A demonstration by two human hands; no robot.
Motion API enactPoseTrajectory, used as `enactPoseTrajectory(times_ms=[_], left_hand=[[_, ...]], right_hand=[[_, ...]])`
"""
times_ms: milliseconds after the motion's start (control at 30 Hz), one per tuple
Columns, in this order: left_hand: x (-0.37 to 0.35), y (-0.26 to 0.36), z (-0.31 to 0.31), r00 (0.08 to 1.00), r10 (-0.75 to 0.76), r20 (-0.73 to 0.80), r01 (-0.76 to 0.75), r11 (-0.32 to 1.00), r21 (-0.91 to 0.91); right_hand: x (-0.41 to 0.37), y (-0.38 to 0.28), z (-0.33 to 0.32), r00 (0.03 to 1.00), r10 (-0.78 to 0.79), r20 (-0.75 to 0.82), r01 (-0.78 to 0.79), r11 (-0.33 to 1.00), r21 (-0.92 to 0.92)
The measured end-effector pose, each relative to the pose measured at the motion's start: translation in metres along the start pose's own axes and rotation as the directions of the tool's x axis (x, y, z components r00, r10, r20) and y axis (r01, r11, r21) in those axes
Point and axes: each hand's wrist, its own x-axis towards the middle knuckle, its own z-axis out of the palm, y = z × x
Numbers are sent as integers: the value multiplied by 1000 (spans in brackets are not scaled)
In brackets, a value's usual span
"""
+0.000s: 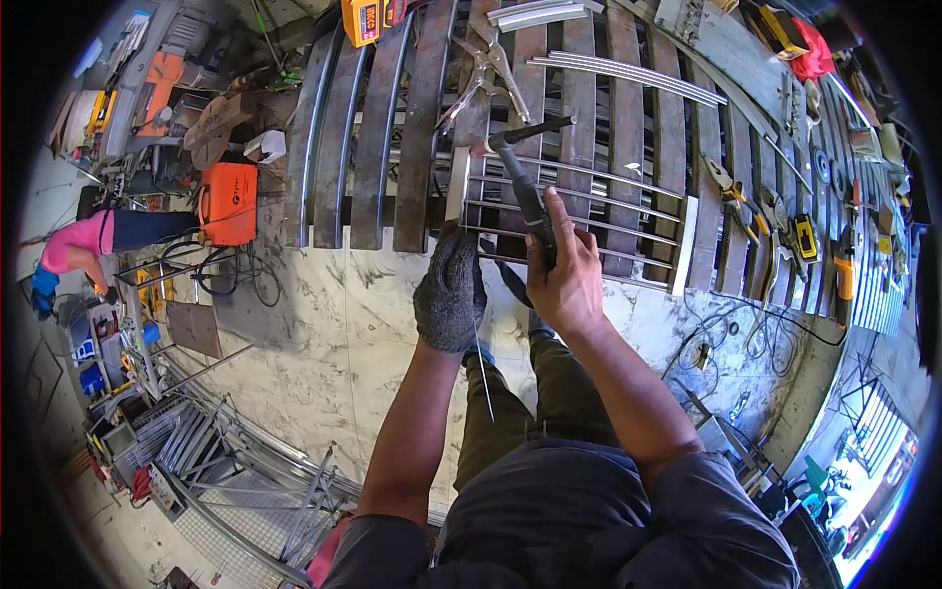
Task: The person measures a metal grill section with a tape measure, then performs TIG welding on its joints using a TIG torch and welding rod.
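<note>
My right hand (pixel 569 270), bare, is closed round the dark handle of a TIG welding torch (pixel 528 191). The torch head lies over the upper end of a flat metal bar (pixel 457 187). Several thin metal rods (pixel 589 201) run from that bar to a second flat bar (pixel 684 245), forming a small grate on the slatted bench. In a dark knitted glove, my left hand (pixel 451 294) is closed near the first bar's lower end. A thin filler rod (pixel 485 378) sticks out below the glove; its front end is hidden.
Locking pliers (pixel 488 74) lie on the slatted bench (pixel 422 128) beyond the torch. Loose curved rods (pixel 628 76) and pliers (pixel 734 196) lie to the right. An orange machine (pixel 229 204) stands at left, near a bending person in pink (pixel 78 245). Cables (pixel 751 339) trail right.
</note>
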Motion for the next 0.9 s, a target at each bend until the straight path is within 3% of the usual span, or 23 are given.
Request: enactPoseTrajectory(times_ms=[100, 200, 333, 467, 533, 667, 767, 900], left_hand=[[2, 5, -4, 1000, -12, 8, 11, 1000, 23], [1, -3, 2, 989, 129, -71, -126, 991, 47], [-3, -3, 1, 996, 86, -16, -84, 993, 82], [2, 0, 0, 986, 136, -100, -131, 990, 60], [0, 7, -4, 999, -7, -46, 5, 999, -35], [7, 6, -18, 982, -26, -189, -22, 968, -248], [1, 12, -24, 989, -53, -138, 15, 965, -261], [-4, 21, -30, 987, -65, -145, 25, 966, -257]], right_hand=[[-1, -2, -1, 998, 44, 38, -43, 999, -8], [-4, 2, -2, 995, 24, 96, -19, 998, -56], [-4, 2, -3, 997, 2, 83, -3, 1000, 20], [-2, 1, -4, 998, 11, 55, -12, 1000, 22], [1, -3, -1, 999, 14, -45, -11, 998, 66], [-5, 3, 3, 983, -14, -183, 28, 997, 76], [-5, 1, 1, 988, 83, -128, -66, 990, 128], [-6, 1, -6, 996, 63, -61, -56, 991, 125]])
